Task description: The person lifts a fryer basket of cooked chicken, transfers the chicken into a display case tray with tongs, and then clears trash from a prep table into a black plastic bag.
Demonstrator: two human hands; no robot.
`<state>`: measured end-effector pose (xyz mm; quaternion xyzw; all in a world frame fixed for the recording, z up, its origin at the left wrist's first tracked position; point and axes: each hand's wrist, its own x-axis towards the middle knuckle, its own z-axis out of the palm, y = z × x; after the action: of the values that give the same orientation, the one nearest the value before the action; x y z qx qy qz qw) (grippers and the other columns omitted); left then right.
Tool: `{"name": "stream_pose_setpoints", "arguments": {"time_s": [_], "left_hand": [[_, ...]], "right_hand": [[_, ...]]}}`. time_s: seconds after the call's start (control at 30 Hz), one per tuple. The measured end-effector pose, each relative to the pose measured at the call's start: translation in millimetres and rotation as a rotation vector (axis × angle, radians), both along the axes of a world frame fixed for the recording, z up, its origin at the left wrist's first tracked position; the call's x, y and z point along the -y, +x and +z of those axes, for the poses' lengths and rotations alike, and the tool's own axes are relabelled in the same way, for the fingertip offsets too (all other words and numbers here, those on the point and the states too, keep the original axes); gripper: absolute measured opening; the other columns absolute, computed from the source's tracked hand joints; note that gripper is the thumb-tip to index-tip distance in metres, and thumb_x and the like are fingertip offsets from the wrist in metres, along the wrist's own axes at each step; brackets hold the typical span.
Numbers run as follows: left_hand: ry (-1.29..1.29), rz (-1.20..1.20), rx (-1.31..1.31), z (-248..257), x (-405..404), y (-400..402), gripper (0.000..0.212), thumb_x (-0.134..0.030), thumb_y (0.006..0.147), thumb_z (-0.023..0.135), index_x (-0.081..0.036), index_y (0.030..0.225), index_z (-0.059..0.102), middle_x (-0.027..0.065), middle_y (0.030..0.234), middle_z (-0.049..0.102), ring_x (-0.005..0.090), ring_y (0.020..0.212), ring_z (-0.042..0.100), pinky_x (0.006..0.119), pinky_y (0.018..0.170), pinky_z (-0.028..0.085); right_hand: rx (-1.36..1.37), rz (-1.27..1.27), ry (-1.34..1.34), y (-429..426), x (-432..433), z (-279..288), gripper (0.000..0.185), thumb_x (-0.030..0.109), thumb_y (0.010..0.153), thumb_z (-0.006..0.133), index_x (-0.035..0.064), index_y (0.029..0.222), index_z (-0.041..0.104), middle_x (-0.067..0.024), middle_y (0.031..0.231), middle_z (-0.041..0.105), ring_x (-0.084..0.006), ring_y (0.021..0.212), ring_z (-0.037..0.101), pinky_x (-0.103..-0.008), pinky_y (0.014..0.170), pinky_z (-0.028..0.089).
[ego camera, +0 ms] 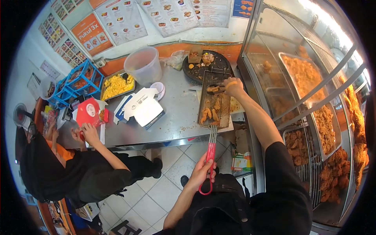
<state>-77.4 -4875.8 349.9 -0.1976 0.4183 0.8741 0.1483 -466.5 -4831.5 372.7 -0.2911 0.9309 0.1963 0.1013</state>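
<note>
My left hand (202,171) is closed around the red-coated handle (211,151) of a wire fry basket (224,113). The basket's far end rests over the steel table's right side, near a round black tray (188,69). Several fried chicken pieces (207,115) lie inside the mesh, mostly in its nearer half. Over the basket's far right side, my right hand (234,86) grips tongs (216,91). The tong tips are down among a fried piece at the left; whether they pinch it, I cannot tell.
A glass-sided display case (254,70) with trays of fried chicken stands close on my right. Left along the table (179,114) are a clear bucket (143,66), a tray of yellow food (118,85) and cartons (144,107). A co-worker (88,170) handles a red box (89,111).
</note>
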Motion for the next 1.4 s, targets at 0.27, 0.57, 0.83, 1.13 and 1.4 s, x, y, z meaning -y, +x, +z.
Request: {"name": "stream_pose_setpoints", "arguments": {"time_s": [0.27,0.57,0.83,1.13,1.4], "left_hand": [[0.037,0.014,-0.029,-5.3,1.0,-2.4,0.045,-0.023,0.105,0.045,-0.018,0.147,0.031,0.0040,0.090,0.053,0.0140,0.060,0.054,0.032,0.051,0.049],[-0.004,0.039,-0.010,-5.2,0.1,-2.7,0.031,-0.024,0.104,0.046,-0.014,0.133,0.040,0.0035,0.088,0.053,0.0132,0.059,0.055,0.030,0.048,0.051],[0.040,0.002,-0.065,-9.9,-0.1,-2.5,0.036,-0.023,0.105,0.043,-0.014,0.139,0.037,0.0033,0.091,0.052,0.0118,0.060,0.055,0.028,0.049,0.051],[0.043,-0.006,-0.039,1.3,-2.9,-2.4,0.038,-0.021,0.105,0.042,-0.019,0.143,0.037,0.0018,0.088,0.051,0.0115,0.058,0.051,0.028,0.049,0.046],[0.048,0.017,-0.055,-6.4,-2.1,-1.9,0.036,-0.023,0.105,0.043,-0.018,0.141,0.037,0.0030,0.090,0.053,0.0119,0.058,0.053,0.030,0.049,0.047]], "right_hand": [[-0.132,-0.001,-0.269,50.8,-70.5,32.1,0.050,0.039,0.080,0.077,0.0140,0.121,0.063,-0.0114,0.096,0.071,-0.0299,0.093,0.069,-0.0413,0.078,0.055],[-0.232,-0.294,-0.651,235.2,-171.2,97.2,0.054,0.031,0.079,0.077,0.0177,0.128,0.060,-0.0158,0.090,0.069,-0.0356,0.084,0.067,-0.0459,0.070,0.053],[-0.388,-0.829,-0.767,393.6,-262.4,98.4,0.053,0.033,0.079,0.077,0.0199,0.127,0.060,-0.0143,0.077,0.068,-0.0345,0.069,0.066,-0.0438,0.063,0.050],[-0.606,-1.101,-0.893,365.2,-308.0,21.0,0.053,0.040,0.082,0.074,0.0161,0.128,0.061,-0.0185,0.083,0.070,-0.0386,0.074,0.067,-0.0452,0.069,0.052],[-0.634,-1.129,-0.977,210.2,-300.0,-16.5,0.058,0.043,0.082,0.071,0.0090,0.127,0.061,-0.0190,0.089,0.071,-0.0382,0.084,0.068,-0.0469,0.075,0.052]]}}
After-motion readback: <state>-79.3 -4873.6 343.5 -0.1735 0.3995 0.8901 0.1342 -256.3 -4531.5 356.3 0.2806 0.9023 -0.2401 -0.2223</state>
